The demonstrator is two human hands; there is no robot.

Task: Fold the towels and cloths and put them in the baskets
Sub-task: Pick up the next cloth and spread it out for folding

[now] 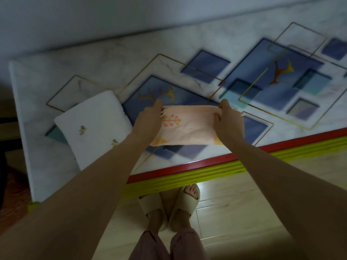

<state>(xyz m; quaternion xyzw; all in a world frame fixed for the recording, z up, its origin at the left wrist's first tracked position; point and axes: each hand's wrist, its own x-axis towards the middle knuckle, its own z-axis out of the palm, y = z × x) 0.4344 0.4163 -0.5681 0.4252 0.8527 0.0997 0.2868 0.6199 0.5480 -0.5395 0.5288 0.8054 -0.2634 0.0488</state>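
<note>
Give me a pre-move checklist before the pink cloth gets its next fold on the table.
1. Both hands hold the pink cloth: ok. The left hand and right hand each pinch a far corner.
2. Cloth stretched flat between the hands: ok, far edge taut.
3. Near edge lying on the table: cannot tell, it may hang just above.
4. Clear of the folded white towel: cannot tell, the left forearm hides the gap.
5. Near edge inside the table's red rim: ok.
6. Basket within reach: cannot tell, none in view.
</note>
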